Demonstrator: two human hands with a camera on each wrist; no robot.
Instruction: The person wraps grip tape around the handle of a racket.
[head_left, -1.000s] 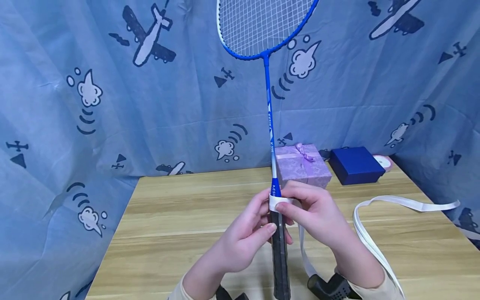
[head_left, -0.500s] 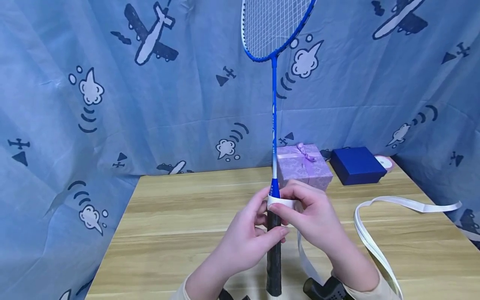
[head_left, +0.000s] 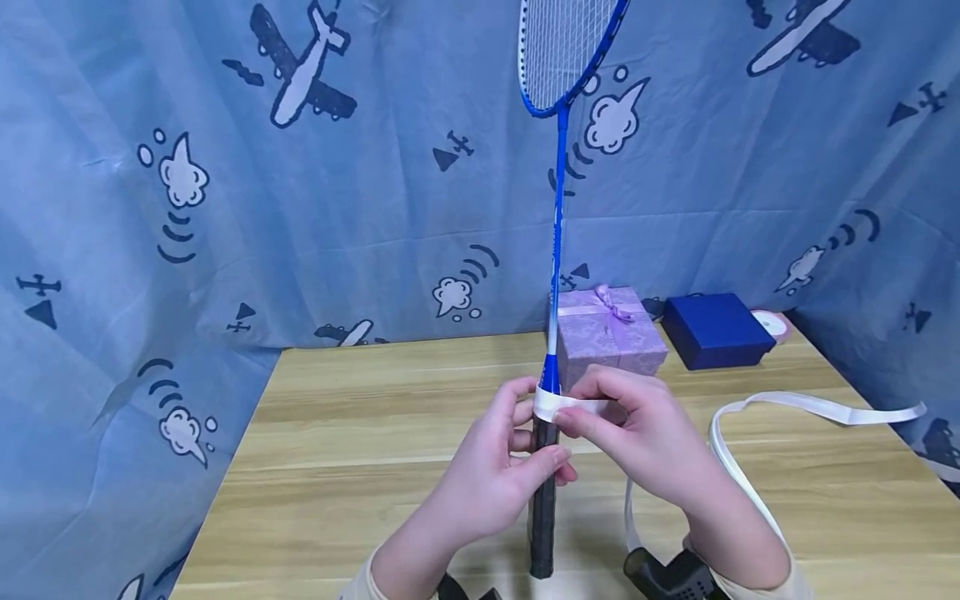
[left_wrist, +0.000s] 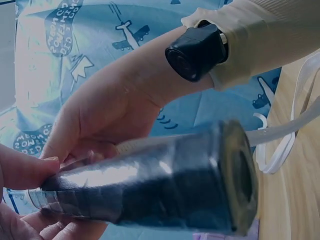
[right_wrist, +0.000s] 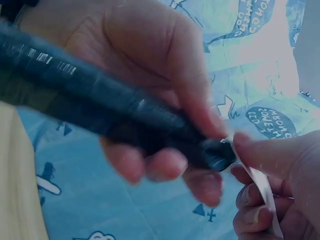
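A blue badminton racket (head_left: 559, 192) stands upright in front of me, its head running out of the top of the head view. My left hand (head_left: 498, 475) holds its black handle (head_left: 542, 525) near the top, thumb across the front and fingers behind. A white strip of tape (head_left: 551, 403) loops round the handle's upper end, just below the blue cone. Thumb and fingers of my right hand (head_left: 637, 429) pinch this strip close on the handle's right side. In the left wrist view the handle (left_wrist: 145, 185) points its butt end toward the camera.
The tape's long loose tail (head_left: 806, 404) curves over the wooden table (head_left: 360, 467) on the right. Behind the racket stand a purple gift box (head_left: 611, 333) with a bow, a dark blue box (head_left: 717, 331) and a pink-and-white roll (head_left: 772, 325). A patterned blue curtain (head_left: 375, 192) hangs behind.
The racket has turned about its shaft, its head now narrower and farther right, its butt farther left. My right hand has moved slightly right, drawing the white tape out from the handle.
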